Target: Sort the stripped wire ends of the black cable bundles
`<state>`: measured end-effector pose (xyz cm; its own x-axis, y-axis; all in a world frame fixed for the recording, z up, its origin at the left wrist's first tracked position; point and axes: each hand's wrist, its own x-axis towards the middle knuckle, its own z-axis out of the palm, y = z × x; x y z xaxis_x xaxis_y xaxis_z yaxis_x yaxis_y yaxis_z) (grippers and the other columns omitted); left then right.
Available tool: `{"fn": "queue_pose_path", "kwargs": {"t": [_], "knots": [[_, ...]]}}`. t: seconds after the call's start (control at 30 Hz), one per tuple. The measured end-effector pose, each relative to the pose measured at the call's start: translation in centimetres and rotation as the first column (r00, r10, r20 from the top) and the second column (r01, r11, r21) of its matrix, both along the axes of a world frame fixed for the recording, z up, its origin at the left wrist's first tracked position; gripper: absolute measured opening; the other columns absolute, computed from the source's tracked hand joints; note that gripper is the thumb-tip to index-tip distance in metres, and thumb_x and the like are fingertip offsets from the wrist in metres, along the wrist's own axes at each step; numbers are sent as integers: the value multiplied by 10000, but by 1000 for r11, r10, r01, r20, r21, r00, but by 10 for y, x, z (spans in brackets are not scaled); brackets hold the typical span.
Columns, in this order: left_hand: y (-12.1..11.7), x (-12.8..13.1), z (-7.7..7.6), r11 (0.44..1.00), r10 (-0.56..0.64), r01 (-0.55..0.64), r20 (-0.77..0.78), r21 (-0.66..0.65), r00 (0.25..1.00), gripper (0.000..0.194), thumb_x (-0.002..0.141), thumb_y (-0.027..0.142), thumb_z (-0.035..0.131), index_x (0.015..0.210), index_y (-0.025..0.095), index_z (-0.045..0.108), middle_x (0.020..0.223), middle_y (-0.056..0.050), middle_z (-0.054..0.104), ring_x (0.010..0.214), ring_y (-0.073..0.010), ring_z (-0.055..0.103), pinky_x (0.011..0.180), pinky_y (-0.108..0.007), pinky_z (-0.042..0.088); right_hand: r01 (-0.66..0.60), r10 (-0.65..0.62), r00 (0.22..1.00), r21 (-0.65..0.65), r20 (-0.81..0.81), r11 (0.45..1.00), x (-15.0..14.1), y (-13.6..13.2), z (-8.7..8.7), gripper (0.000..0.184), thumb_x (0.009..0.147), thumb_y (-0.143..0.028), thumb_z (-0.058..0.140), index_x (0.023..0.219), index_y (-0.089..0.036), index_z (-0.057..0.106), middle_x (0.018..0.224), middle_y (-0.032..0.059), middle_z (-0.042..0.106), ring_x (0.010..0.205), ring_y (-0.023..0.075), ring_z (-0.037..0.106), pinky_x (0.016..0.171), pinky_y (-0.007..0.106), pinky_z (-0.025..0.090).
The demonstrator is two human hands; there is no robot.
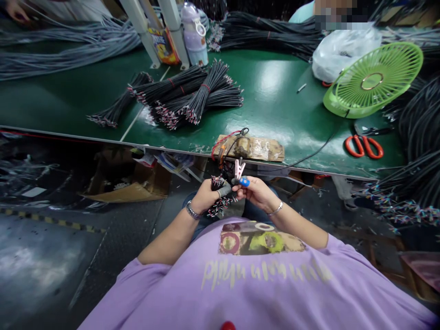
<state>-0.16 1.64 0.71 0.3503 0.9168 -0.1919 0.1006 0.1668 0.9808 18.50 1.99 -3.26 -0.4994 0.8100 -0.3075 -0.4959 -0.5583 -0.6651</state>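
Observation:
My left hand (205, 196), with a dark grey finger cover on the thumb, is wrapped round a bundle of black cables (220, 207) whose red, white and black wire ends stick out. Close beside it, my right hand (253, 192) has a blue cover on one finger. Its fingers are pinched together at the side of the bundle; what lies between them is too small to tell. A pink clothes peg (239, 168) stands upright just beyond my fingertips, by the table edge. Behind it, a taped wooden block (259, 148) with red and black leads lies on the green table (271, 96).
Tied bundles of black cables (192, 94) are heaped left of centre. To the right are a green fan (373, 82), red-handled scissors (364, 145) and a plastic bag (343, 48). A bottle (195, 36) stands at the back. Below the table is a cardboard box (132, 183).

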Motion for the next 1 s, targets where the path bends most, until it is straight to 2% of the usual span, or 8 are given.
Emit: {"fn": "queue_pose_path", "kwargs": {"t": [0.13,0.4,0.57,1.0], "knots": [[0,0,0,1000,-6,6,15,-6,1000,333,668,399,724,623,114,557,565,27,508,533,-76,422,531,-210,361,-7,7,1000,-19,7,1000,-1,0,0,322,631,-348,805,808,-135,642,731,58,728,545,103,643,552,221,566],[1,-3,-7,999,-34,35,51,-18,998,301,704,389,702,658,112,592,575,21,535,535,-78,442,539,-211,369,8,-8,1000,3,1,1000,-2,-2,2,297,643,-306,804,827,-124,658,750,63,734,558,106,661,561,217,576],[1,-2,-6,999,-41,41,33,-4,999,306,702,384,704,642,111,579,580,20,536,547,-79,452,543,-208,371,16,-16,1000,0,1,1000,-2,-2,2,273,653,-322,793,774,-131,641,731,65,733,562,123,673,540,217,572],[1,-3,-10,998,-49,50,30,-44,998,298,712,389,686,655,113,589,581,15,555,535,-86,473,532,-213,380,19,-19,1000,-6,4,1000,1,-3,1,254,656,-276,786,793,-122,638,737,63,731,566,121,671,554,228,580]]}}
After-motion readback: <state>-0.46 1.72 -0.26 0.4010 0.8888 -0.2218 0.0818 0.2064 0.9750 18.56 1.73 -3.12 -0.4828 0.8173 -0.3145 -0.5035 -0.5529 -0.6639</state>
